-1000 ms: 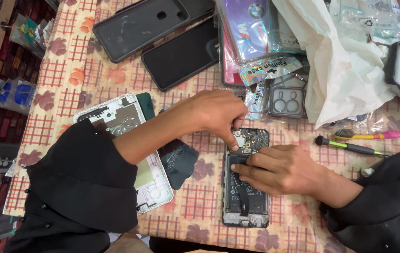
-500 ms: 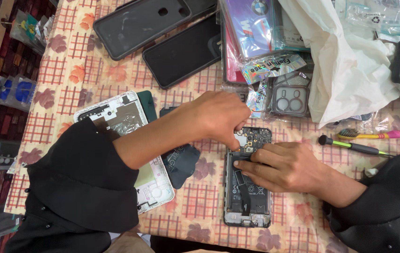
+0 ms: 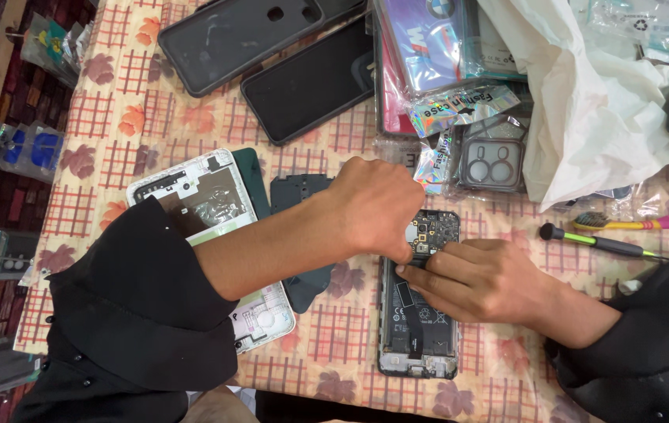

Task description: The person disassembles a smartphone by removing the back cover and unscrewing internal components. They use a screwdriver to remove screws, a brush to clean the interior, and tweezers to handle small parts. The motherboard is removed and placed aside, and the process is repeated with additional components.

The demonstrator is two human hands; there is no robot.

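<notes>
My left hand (image 3: 373,205), fingers curled, pinched at the upper board of the opened black smartphone (image 3: 419,313), which lay lengthwise toward me on the checked tablecloth (image 3: 115,117); my right hand (image 3: 483,278), fingers nearly flat, pressed its middle.

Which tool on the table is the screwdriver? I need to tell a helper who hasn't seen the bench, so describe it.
Start at the big white plastic bag at the table's upper right. Just below it, right of the right hand, two slim tools lie side by side. The screwdriver is the lower, dark one with a green band; the other is a pink-handled toothbrush.
</notes>
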